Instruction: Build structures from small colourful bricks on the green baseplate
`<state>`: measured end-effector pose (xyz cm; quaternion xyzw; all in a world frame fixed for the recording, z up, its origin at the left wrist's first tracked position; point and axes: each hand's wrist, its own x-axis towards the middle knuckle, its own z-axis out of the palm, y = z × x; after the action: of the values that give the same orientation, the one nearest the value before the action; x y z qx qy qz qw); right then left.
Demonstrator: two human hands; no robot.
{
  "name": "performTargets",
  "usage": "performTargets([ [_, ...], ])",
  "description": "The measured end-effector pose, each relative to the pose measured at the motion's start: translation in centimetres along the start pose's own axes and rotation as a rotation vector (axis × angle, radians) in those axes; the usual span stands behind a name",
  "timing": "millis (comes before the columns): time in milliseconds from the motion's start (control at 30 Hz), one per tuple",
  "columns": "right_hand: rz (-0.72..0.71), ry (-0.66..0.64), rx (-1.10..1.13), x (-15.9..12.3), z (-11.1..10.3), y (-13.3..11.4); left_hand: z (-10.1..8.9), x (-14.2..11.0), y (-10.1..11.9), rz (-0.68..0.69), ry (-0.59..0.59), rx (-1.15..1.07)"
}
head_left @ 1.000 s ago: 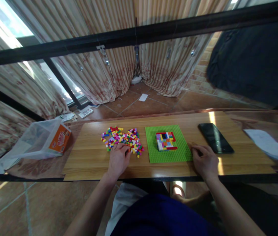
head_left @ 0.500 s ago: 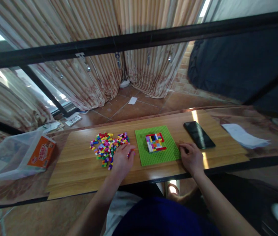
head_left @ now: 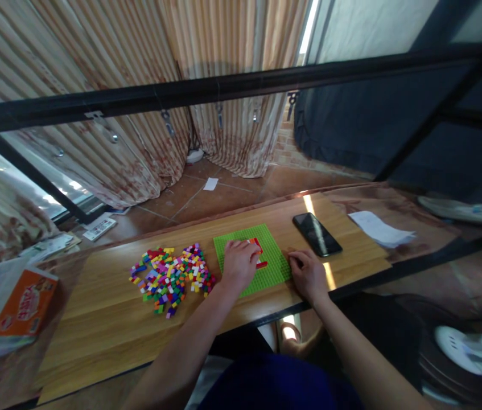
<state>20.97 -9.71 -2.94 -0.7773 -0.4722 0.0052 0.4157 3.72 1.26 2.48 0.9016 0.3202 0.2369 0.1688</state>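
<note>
A green baseplate [head_left: 272, 263] lies on the wooden table [head_left: 108, 319] with a small multicoloured brick build [head_left: 258, 253] on it. My left hand [head_left: 239, 266] lies over that build and hides most of it; its fingers are curled down, and whatever they pinch is hidden. My right hand [head_left: 308, 274] rests on the table at the baseplate's right edge, fingers curled and touching the plate. A loose pile of small coloured bricks [head_left: 168, 276] is spread to the left of the baseplate.
A black phone [head_left: 316, 233] lies right of the baseplate, with a white paper [head_left: 379, 228] beyond it. At the far left are a clear plastic bag and an orange box [head_left: 21, 304]. A black bar [head_left: 223, 88] crosses the view above; curtains hang behind.
My left hand left the brick pile and moved right onto the build on the baseplate. My right hand stayed at the plate's right edge. The camera swung to the right.
</note>
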Motion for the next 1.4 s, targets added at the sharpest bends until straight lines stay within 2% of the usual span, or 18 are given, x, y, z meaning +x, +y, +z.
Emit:
performTargets([
  [400, -0.004, 0.003, 0.018, 0.0, 0.3, 0.4, 0.5, -0.2, -0.4, 0.023, 0.067, 0.092],
  [600, -0.001, 0.001, 0.023, 0.0, 0.2, 0.3, 0.7, -1.1, 0.0, 0.085, 0.094, 0.207],
  [1033, -0.012, 0.014, -0.029, -0.1, 0.5, 0.6, 0.9, -1.7, 0.6, 0.126, 0.003, 0.278],
  [1133, -0.011, 0.004, -0.044, -0.1, 0.5, 0.6, 0.5, -1.9, 0.7, 0.107, 0.012, 0.245],
  [1233, -0.025, -0.001, -0.051, 0.0, 0.5, 0.7, -0.4, -2.1, 0.8, 0.066, 0.074, 0.193],
  [1400, -0.037, 0.004, -0.062, 0.0, 0.5, 0.8, -3.4, -4.0, -0.5, -0.027, 0.197, 0.178],
])
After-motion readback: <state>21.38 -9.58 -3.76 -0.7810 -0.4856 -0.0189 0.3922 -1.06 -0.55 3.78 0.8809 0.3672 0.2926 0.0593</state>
